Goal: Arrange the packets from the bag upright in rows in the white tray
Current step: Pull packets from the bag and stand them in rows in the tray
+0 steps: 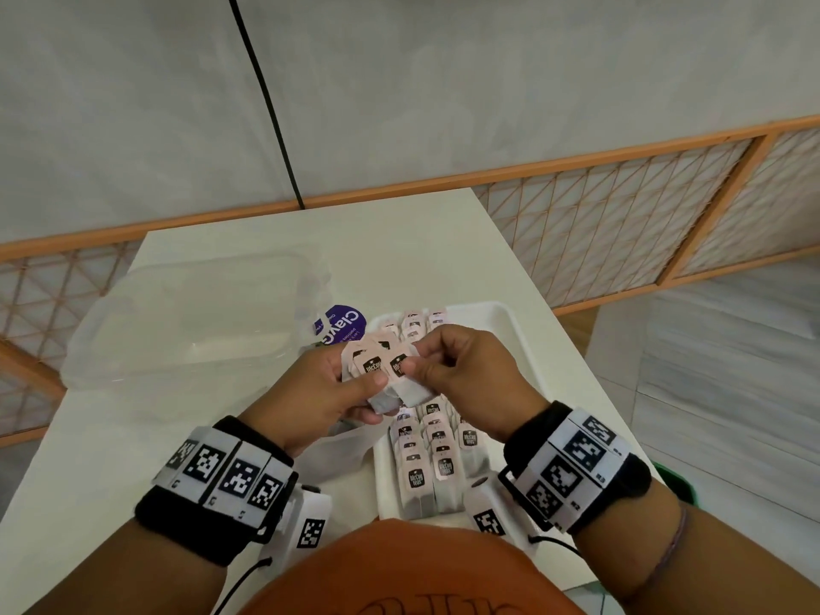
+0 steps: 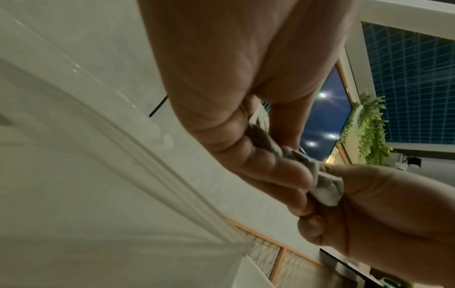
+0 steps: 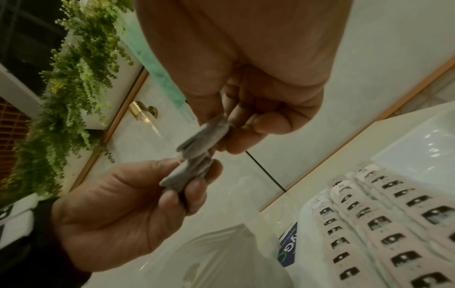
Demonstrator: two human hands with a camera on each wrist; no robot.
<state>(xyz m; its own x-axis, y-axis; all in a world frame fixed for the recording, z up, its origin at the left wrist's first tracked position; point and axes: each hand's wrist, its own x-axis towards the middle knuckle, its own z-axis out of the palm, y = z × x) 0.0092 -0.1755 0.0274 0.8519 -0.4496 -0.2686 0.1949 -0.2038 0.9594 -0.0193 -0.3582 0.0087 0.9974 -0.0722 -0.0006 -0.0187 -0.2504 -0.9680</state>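
- The left hand (image 1: 326, 392) is gripping a fanned bunch of packets (image 1: 381, 370), thumb pressing across their fronts, fingers curling behind.
- The right hand (image 1: 461, 370) is pinching the rightmost packet of that bunch between thumb and forefinger.
- The held packets are pale pink with black labels; the white lettering on them is too small to read.
- Directly under the grip, the tray (image 1: 528, 344) is sitting on the table (image 1: 399, 241), holding rows of the same packets (image 1: 426, 450) standing upright, near and far of the hands.
- Just left of the grip, a clear bag (image 1: 191, 321) is lying crumpled, with a purple round sticker (image 1: 344, 326) reading "Clay" plus smaller unreadable print.
- The hands are hiding the middle of the tray in the head view.
- Both wrists are wearing black bands with black-and-white square markers (image 1: 222, 472).
- The left wrist view is showing the packets' grey lower ends (image 2: 327, 187) squeezed between the two hands, and hanging greenery (image 2: 369, 128) beyond.
- The right wrist view is showing the tray's rows (image 3: 393, 224) from the side, three of them running side by side, a gold wall fitting (image 3: 142, 112) and a black cable (image 3: 265, 171) down the wall.
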